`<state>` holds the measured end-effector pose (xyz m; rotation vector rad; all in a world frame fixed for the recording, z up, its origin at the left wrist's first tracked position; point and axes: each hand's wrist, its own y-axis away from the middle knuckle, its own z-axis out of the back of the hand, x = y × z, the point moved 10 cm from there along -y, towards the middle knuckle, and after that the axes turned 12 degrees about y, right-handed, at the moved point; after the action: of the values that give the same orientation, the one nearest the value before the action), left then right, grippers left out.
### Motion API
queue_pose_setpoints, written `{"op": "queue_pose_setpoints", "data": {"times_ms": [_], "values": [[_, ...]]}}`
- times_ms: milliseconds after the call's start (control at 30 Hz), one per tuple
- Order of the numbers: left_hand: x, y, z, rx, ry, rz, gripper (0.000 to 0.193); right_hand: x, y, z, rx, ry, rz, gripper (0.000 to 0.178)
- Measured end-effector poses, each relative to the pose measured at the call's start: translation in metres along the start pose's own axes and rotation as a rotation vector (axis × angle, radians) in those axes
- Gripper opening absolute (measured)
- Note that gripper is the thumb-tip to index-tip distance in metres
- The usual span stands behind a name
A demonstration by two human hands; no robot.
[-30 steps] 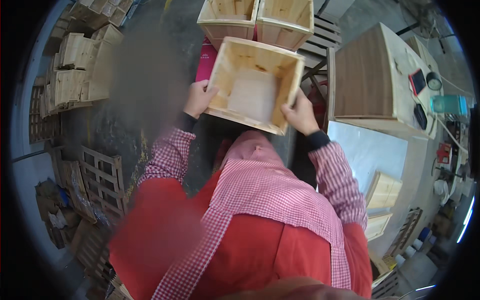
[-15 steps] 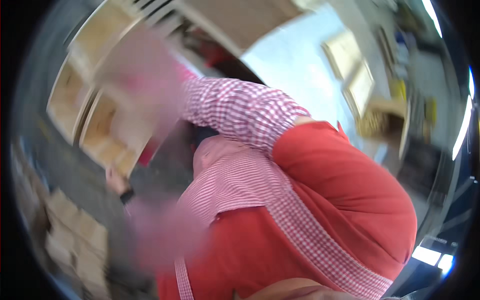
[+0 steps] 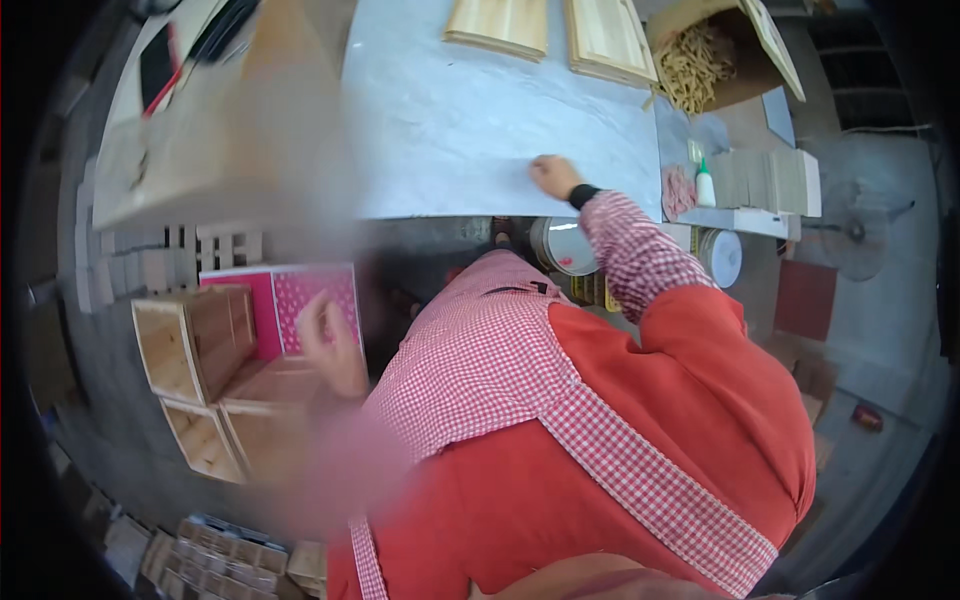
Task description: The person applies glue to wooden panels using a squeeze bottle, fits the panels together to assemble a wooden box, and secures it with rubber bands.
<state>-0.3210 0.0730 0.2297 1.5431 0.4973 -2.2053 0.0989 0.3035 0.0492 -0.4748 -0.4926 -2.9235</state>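
Observation:
My right hand point(image 3: 552, 177) rests as a loose fist on the grey table top point(image 3: 470, 120), near its front edge, with nothing visible in it. My left hand point(image 3: 330, 342) is blurred and hangs low on my left, just above a group of open wooden crates point(image 3: 192, 352) on the floor. It holds nothing that I can make out. A pink dotted sheet point(image 3: 303, 300) lies behind the crates. My red apron and checked shirt fill the lower middle of the view.
Two pale wooden panels point(image 3: 500, 25) lie at the table's far side. A cardboard box of wood sticks point(image 3: 700, 62) stands at the back right, beside a glue bottle point(image 3: 705, 186) and stacked small boards point(image 3: 770, 180). White round tubs point(image 3: 722, 258) sit under the table.
I have turned from the crate stack toward the grey table. Both hands have let go of the wooden crate; my right hand now rests on the table and my left hangs by the crates.

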Motion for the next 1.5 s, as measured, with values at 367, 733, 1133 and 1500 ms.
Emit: {"op": "queue_pose_setpoints", "data": {"times_ms": [367,733,1133,1500], "values": [[-0.074,-0.132,-0.622,0.672,0.376,0.227,0.033,-0.401,-0.148,0.255,-0.761,-0.226,-0.434,0.038],[-0.044,-0.166,-0.773,0.392,0.189,0.531,0.038,-0.443,-0.19,0.262,-0.561,-0.267,-0.439,0.044],[-0.123,-0.039,-0.629,0.525,-0.299,-0.46,0.063,-0.381,-0.022,0.15,-0.568,-0.921,-0.476,0.025],[-0.087,0.07,-0.608,0.585,-0.28,-1.111,0.047,-0.268,0.074,0.093,-0.661,-0.951,-0.225,0.019]]}}
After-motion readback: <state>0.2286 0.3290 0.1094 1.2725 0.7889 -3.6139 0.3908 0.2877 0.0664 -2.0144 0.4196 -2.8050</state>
